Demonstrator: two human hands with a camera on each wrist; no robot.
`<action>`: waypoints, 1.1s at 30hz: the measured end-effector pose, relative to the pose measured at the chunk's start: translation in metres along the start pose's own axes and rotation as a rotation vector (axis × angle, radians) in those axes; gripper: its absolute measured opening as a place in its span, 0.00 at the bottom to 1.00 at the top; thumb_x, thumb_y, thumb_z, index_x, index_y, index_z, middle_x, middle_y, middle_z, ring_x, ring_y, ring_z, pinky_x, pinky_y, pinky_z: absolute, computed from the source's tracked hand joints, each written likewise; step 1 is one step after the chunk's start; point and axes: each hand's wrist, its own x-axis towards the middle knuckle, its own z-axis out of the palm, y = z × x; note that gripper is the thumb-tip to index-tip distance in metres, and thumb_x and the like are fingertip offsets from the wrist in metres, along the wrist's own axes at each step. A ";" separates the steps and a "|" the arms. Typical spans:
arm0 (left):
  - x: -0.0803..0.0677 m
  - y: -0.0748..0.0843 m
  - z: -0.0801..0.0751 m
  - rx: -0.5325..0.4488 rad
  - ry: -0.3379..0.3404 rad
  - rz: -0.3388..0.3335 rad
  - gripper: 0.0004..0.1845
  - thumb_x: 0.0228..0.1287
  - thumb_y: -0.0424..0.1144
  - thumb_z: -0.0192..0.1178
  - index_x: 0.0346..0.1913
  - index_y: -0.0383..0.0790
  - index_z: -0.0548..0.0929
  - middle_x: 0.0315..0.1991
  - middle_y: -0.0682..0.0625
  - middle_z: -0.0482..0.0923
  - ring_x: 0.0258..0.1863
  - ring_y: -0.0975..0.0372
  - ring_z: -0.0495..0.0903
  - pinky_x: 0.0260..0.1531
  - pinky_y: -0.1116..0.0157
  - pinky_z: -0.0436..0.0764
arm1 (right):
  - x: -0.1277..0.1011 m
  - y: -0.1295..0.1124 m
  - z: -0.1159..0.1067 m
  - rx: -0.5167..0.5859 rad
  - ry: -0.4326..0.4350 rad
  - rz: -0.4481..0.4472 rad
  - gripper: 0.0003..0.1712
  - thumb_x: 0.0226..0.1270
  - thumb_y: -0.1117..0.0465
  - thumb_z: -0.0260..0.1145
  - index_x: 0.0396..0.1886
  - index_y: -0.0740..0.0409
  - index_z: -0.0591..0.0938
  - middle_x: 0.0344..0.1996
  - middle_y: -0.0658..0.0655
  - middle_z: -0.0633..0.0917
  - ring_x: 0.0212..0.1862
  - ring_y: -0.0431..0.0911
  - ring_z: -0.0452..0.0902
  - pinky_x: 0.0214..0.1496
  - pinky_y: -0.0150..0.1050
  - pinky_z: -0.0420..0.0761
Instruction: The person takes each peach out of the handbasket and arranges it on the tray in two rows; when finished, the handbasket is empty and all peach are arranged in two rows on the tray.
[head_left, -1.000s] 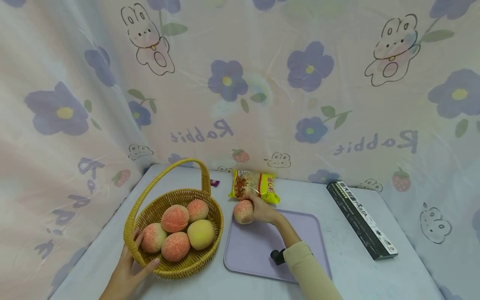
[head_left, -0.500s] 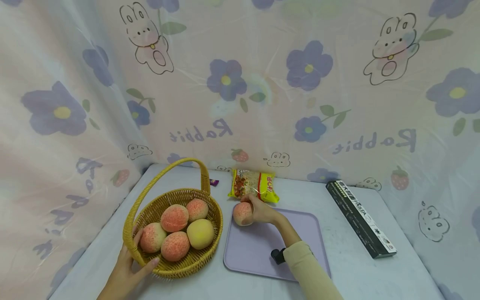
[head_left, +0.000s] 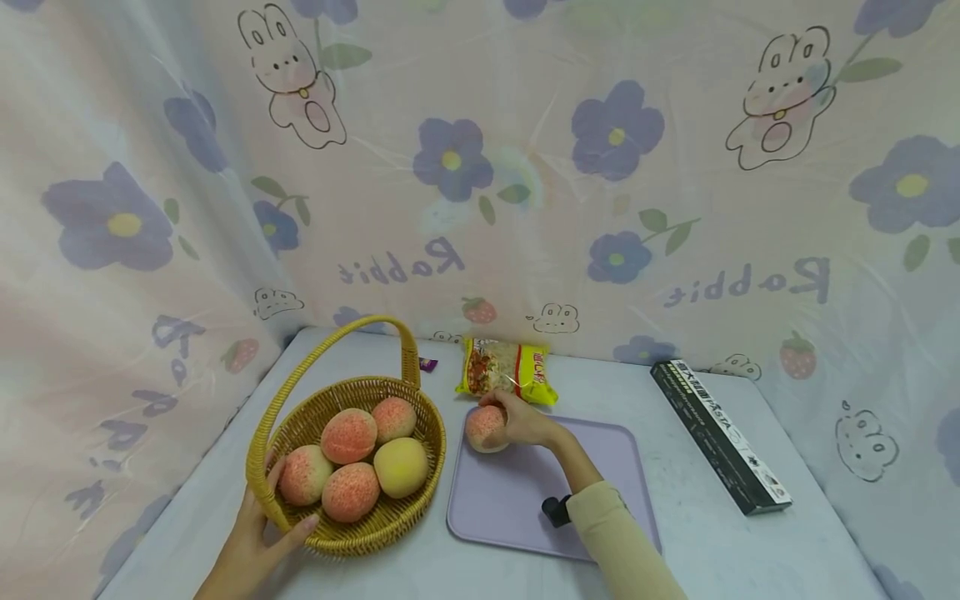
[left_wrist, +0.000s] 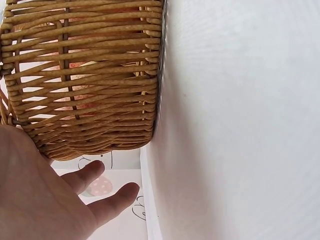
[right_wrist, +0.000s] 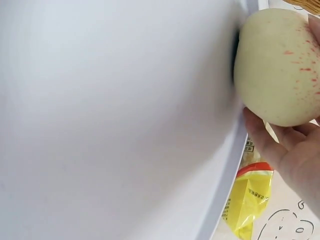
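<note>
In the head view my right hand [head_left: 522,421] holds a pink-speckled peach [head_left: 486,428] at the far left corner of a lilac tray [head_left: 525,517]. The right wrist view shows the peach's pale underside [right_wrist: 275,70] close against the tray, with a dark shadow between; whether it bears on the tray I cannot tell. My left hand [head_left: 251,533] grips the near left rim of a wicker basket [head_left: 375,542], beside the handle's base. Two fingers of that hand [left_wrist: 117,202] stretch out past the basket wall in the left wrist view. Inside the basket lie several peaches [head_left: 351,493], one of them yellow [head_left: 401,467].
Behind the tray lies a yellow food packet [head_left: 506,371], close to the right fingers. A long black pasta box [head_left: 720,437] lies to the right. A small purple wrapper [head_left: 427,364] sits behind the basket's handle. Patterned curtain [head_left: 525,233] closes off the table's back and sides.
My right hand has brought the peach slightly down and nearer at the tray's corner, mostly in the first half second. The left hand and the basket stay put.
</note>
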 end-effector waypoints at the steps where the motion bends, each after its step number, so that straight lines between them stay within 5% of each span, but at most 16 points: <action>1: 0.000 0.000 0.000 0.002 -0.001 -0.002 0.53 0.64 0.34 0.68 0.81 0.51 0.43 0.79 0.44 0.26 0.73 0.30 0.36 0.54 0.23 0.53 | 0.000 0.000 0.000 -0.001 -0.001 -0.001 0.37 0.52 0.66 0.77 0.61 0.69 0.72 0.58 0.62 0.77 0.58 0.54 0.72 0.61 0.50 0.73; 15: 0.002 0.000 0.000 0.006 -0.012 -0.023 0.53 0.65 0.36 0.67 0.81 0.54 0.41 0.80 0.47 0.26 0.75 0.35 0.35 0.59 0.26 0.49 | 0.009 -0.014 -0.004 -0.047 -0.002 -0.103 0.35 0.57 0.67 0.72 0.63 0.75 0.70 0.60 0.73 0.74 0.64 0.66 0.68 0.68 0.58 0.68; 23: 0.002 0.000 -0.001 0.011 -0.013 -0.020 0.53 0.64 0.36 0.68 0.81 0.54 0.42 0.80 0.48 0.24 0.74 0.32 0.36 0.55 0.23 0.53 | 0.035 -0.064 -0.002 -0.119 -0.062 -0.134 0.30 0.60 0.61 0.74 0.60 0.67 0.77 0.57 0.59 0.80 0.63 0.58 0.71 0.67 0.54 0.70; 33: -0.001 0.002 -0.001 0.008 -0.023 -0.044 0.54 0.64 0.37 0.68 0.81 0.55 0.40 0.79 0.49 0.22 0.73 0.29 0.37 0.54 0.23 0.54 | 0.075 -0.132 0.031 -0.154 -0.250 -0.219 0.27 0.65 0.65 0.70 0.63 0.67 0.77 0.59 0.65 0.80 0.64 0.57 0.72 0.66 0.47 0.72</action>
